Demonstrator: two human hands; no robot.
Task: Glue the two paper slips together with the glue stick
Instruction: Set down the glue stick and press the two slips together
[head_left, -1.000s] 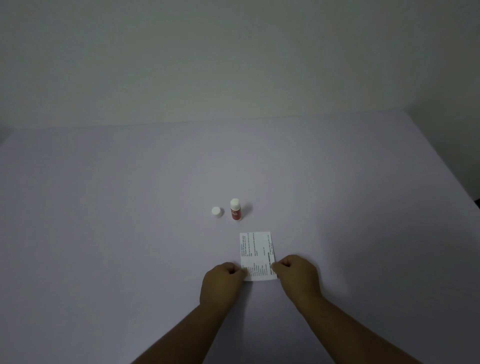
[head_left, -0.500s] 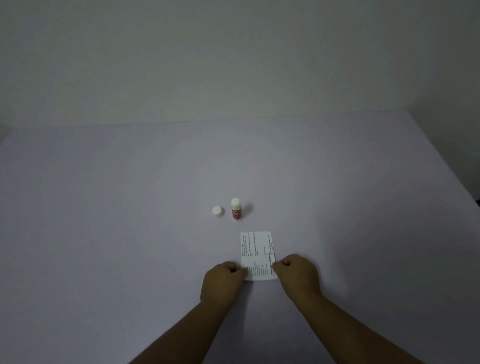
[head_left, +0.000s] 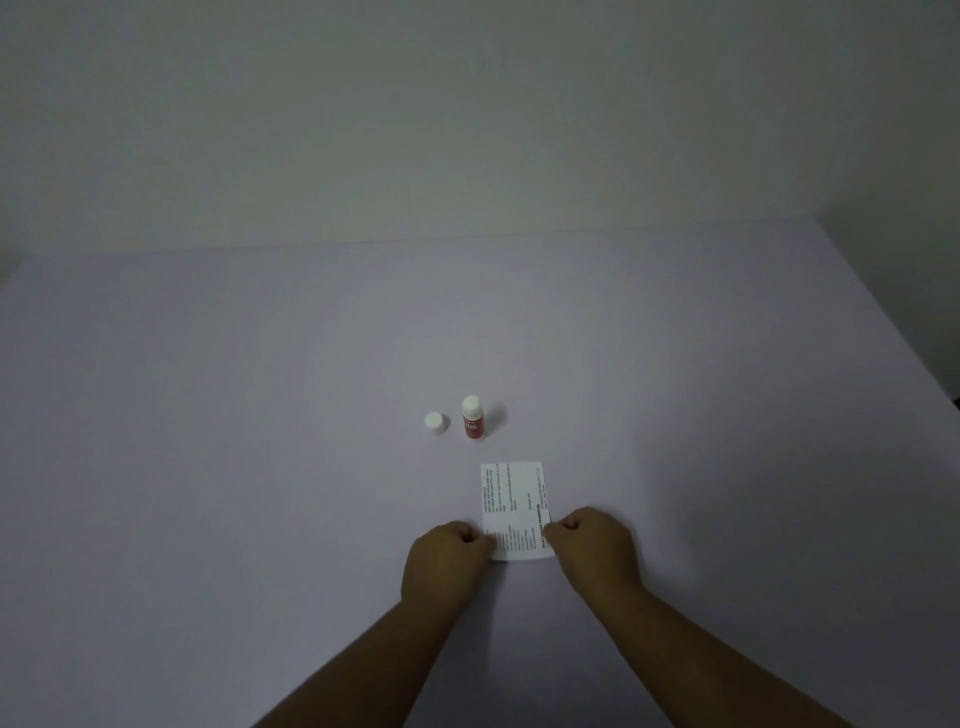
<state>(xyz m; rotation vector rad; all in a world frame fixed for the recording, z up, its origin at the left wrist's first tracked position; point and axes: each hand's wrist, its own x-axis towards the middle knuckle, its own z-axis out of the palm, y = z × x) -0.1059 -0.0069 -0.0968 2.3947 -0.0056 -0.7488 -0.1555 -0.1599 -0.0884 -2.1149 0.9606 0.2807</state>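
A wide pale lilac tabletop (head_left: 208, 467) fills the lower two thirds of the frame, with a plain grey-white wall (head_left: 467, 104) above it. Two bare forearms come up from the bottom edge and converge just below centre. The left hand (head_left: 447, 564) is curled into a loose fist, its fingertips pinching the lower left edge of the paper — and the right hand (head_left: 597, 551) mirrors it, fingers curled in and pinching the lower right edge. Between them lies the paper slip (head_left: 517, 499), a white printed rectangle flat on the tabletop, its long side running away up the frame; only one outline shows, so I cannot tell whether a second slip lies beneath it. Just above the slip, near the frame's centre, the glue stick (head_left: 472, 425) stands upright — red body, white top exposed. Its small white cap (head_left: 435, 422) sits just to the left of it, close but not touching.
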